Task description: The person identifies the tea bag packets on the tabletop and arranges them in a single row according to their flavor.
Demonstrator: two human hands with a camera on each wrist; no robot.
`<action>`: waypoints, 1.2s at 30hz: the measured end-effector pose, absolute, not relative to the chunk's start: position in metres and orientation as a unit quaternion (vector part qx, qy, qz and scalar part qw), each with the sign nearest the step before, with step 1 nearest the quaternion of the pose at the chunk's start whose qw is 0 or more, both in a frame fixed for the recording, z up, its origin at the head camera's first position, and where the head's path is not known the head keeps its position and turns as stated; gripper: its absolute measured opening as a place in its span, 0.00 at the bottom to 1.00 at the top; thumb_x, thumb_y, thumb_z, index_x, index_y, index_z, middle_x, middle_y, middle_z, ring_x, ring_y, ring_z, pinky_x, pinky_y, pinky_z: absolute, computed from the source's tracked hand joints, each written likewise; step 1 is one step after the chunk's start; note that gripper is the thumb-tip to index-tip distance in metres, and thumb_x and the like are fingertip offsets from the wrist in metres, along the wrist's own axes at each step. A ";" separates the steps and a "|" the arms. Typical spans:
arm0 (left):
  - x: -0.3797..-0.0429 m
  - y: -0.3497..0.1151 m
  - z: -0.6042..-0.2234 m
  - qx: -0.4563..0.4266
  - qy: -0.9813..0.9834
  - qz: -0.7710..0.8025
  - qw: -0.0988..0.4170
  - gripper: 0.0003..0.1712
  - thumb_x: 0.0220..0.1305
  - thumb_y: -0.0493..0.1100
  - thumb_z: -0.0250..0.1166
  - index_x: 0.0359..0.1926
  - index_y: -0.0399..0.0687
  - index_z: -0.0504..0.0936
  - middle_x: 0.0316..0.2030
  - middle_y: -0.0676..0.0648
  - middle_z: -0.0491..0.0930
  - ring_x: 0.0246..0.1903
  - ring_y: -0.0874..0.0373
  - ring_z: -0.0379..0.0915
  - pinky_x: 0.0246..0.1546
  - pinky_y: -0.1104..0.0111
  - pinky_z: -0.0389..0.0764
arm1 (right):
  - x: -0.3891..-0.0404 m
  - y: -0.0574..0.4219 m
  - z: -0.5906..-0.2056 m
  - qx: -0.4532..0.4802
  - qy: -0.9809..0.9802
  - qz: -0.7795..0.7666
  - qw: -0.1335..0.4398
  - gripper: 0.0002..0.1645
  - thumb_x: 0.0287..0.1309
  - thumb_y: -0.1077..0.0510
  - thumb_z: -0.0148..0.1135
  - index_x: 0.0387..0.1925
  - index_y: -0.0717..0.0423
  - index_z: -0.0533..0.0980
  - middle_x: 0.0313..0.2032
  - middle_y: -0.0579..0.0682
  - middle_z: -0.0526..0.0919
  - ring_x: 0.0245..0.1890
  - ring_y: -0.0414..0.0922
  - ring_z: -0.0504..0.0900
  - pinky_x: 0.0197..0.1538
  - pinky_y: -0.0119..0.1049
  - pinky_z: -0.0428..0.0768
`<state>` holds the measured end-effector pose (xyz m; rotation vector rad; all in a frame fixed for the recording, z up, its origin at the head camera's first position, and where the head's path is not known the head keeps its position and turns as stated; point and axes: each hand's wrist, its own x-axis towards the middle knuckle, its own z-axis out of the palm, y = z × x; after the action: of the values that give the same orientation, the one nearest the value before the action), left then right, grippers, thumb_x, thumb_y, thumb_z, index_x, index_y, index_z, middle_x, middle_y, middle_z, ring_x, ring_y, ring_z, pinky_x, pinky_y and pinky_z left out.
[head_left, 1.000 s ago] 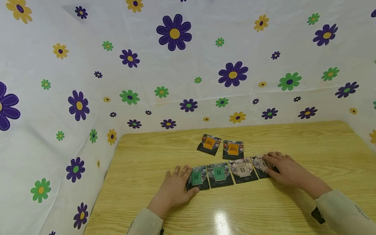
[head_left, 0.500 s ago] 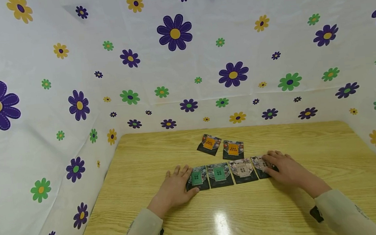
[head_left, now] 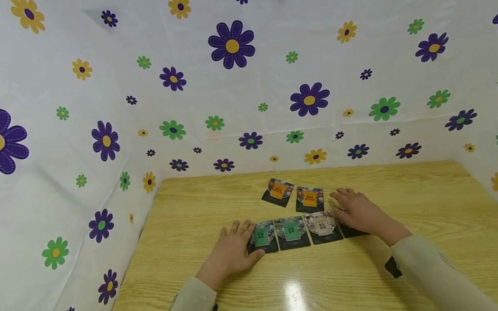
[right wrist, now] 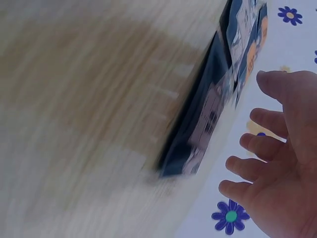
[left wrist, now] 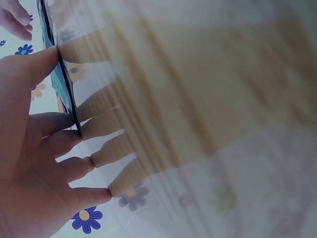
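A row of flat dark packets lies on the wooden table. Its left end is a green-label packet (head_left: 262, 237), where my left hand (head_left: 232, 251) rests with fingertips and thumb along the outer edge. Beside it are a second green-label packet (head_left: 292, 231) and a pink-label packet (head_left: 323, 226). The right-end packet (right wrist: 200, 119), also pink-labelled, is partly covered by my right hand (head_left: 362, 213) in the head view. In the right wrist view that hand hovers over it, fingers loosely extended and apart from the packet.
Behind the row lie two orange-label packets, a tilted one (head_left: 278, 191) and a straighter one (head_left: 309, 198). The wooden table (head_left: 190, 200) meets a white flower-print cloth (head_left: 268, 119) at the back and sides.
My right hand has let go of the right-end packet's edge and moved up and left, towards the orange-label packets. The left hand and the packets stay where they were.
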<state>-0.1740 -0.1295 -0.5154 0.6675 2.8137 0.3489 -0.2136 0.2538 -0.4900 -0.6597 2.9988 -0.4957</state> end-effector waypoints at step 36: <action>-0.176 -0.131 -0.520 0.231 0.960 0.113 0.108 0.49 0.75 0.71 0.55 0.84 0.49 0.58 0.83 0.43 0.57 0.82 0.36 0.50 0.76 0.33 0.58 | -0.255 0.201 -0.510 -0.167 0.975 -0.136 0.059 0.37 0.79 0.45 0.55 0.76 0.65 0.66 0.73 0.69 0.71 0.75 0.73 0.62 0.76 0.74 0.57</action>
<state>-0.1757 -0.1312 -0.5196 0.6796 2.8254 0.3339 -0.2551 0.2014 -0.5097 -0.5050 2.9533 -0.4127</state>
